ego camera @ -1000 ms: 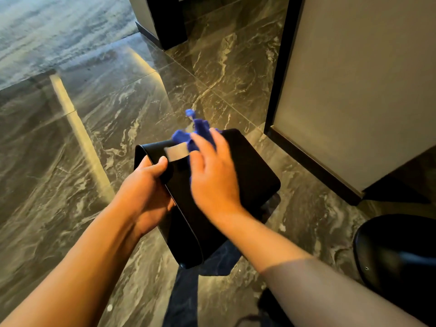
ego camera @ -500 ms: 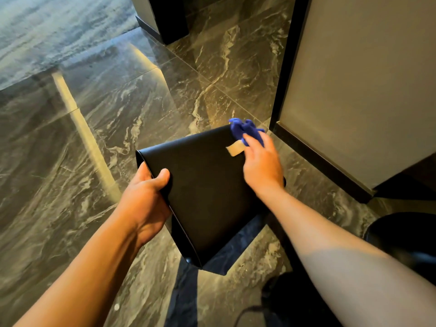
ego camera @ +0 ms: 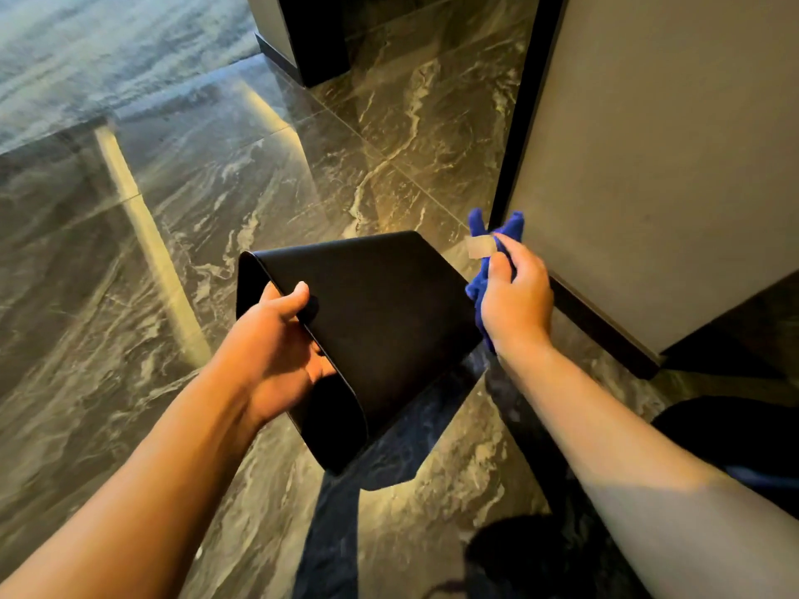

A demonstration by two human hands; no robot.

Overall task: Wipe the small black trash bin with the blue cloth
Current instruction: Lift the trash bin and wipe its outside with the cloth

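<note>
Above dark marble floor [ego camera: 181,218], mid-air: small black trash bin [ego camera: 389,313] held tipped on its side, open mouth toward wearer, base pointing away. Gripped by left hand [ego camera: 276,356] at near rim, thumb over outer wall, other fingers tucked inside & mostly hidden. Blue cloth [ego camera: 497,252] bunched in right hand [ego camera: 516,304], fingers clenched round it, a pale tag poking out by thumb. Cloth sat at bin's far right edge, just beside it; contact w/ wall couldn't be told. Broad upper face of bin lay bare, no cloth on it. Judged mid-wipe, approx. at end of a stroke. Risks from here: one-hand pinch on a thin rim, so hard press w/ cloth could twist bin out of grip & drop it on hard floor. Grey cabinet panel [ego camera: 648,166] close on right, so wide swing could knock knuckles or cloth against it. Loose cloth ends could snag bin's corner.
</note>
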